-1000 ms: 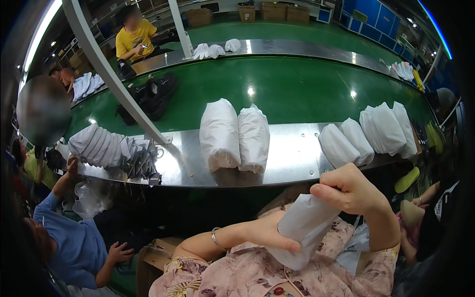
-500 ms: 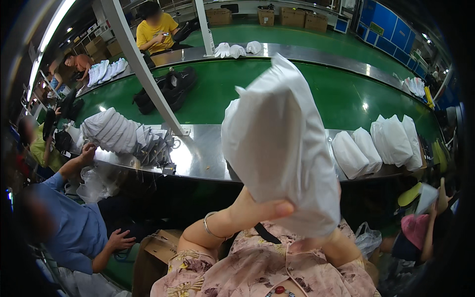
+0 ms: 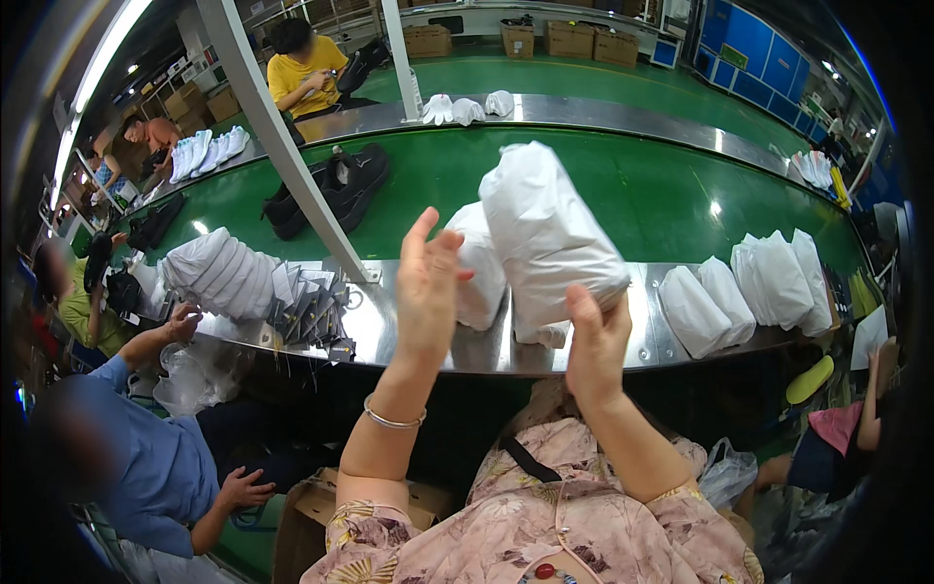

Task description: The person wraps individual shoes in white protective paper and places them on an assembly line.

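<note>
My right hand [image 3: 595,341] grips the lower end of a white bagged bundle [image 3: 545,234] and holds it up over the steel ledge [image 3: 389,336] of the green conveyor belt [image 3: 584,185]. My left hand [image 3: 426,282] is raised beside it, fingers spread, holding nothing, just left of another white bagged bundle [image 3: 479,268] that lies on the ledge behind it. A bracelet sits on my left wrist.
More white bundles [image 3: 739,287] lie on the ledge at the right, a fanned white stack [image 3: 219,273] at the left. Black shoes [image 3: 331,190] rest on the belt by a slanted post [image 3: 282,146]. A person in blue [image 3: 146,457] sits at my left; others work across the belt.
The bundle, held up close and filling the view half a second ago, now sits lower and farther out over the ledge. My left hand has let go of it and opened.
</note>
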A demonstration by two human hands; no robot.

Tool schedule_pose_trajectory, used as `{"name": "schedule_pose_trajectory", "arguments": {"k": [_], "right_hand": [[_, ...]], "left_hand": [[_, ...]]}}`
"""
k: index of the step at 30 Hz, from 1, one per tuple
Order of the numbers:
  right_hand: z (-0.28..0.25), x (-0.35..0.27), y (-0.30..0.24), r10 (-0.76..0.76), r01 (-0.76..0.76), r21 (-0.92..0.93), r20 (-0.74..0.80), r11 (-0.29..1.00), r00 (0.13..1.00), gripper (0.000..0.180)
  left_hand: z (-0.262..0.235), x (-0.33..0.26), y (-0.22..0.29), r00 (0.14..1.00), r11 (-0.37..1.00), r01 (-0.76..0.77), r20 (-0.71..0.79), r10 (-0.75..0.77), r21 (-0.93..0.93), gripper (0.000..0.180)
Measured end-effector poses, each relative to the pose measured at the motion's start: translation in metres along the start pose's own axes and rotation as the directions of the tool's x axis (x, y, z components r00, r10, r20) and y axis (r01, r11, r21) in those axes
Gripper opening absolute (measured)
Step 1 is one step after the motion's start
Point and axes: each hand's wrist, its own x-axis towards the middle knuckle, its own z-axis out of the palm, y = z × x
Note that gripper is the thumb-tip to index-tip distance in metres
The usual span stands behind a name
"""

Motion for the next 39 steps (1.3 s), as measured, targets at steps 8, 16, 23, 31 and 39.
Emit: {"name": "schedule_pose_trajectory", "arguments": {"k": [8,16,23,31,39], "right_hand": [[0.035,-0.001,0.034,0.041,-0.041,-0.024,0.030,0.999,0.999,0.045],[0.032,-0.016,0.039,0.065,-0.067,-0.083,-0.028,0.994,0.997,0.044],[0.035,-0.038,0.081,-0.143,0.136,-0.488,0.024,0.862,0.989,0.068],[0.029,-0.051,0.069,-0.208,0.205,-0.618,0.069,0.759,0.976,0.072],[0.035,-0.050,0.077,-0.170,0.208,-0.668,0.123,0.714,0.978,0.079]], "left_hand": [[-0.026,0.018,-0.005,0.961,0.828,0.257,0.042,-0.273,-0.498,0.051],[-0.060,0.031,-0.057,0.940,0.990,-0.085,-0.339,0.041,-0.116,0.041],[-0.046,0.018,-0.109,0.968,0.854,0.242,0.050,-0.247,-0.461,0.045],[-0.038,0.027,-0.114,0.981,0.946,0.186,-0.008,-0.195,-0.264,0.051],[-0.038,0.012,-0.068,0.986,0.965,0.153,0.097,-0.135,-0.212,0.066]]}}
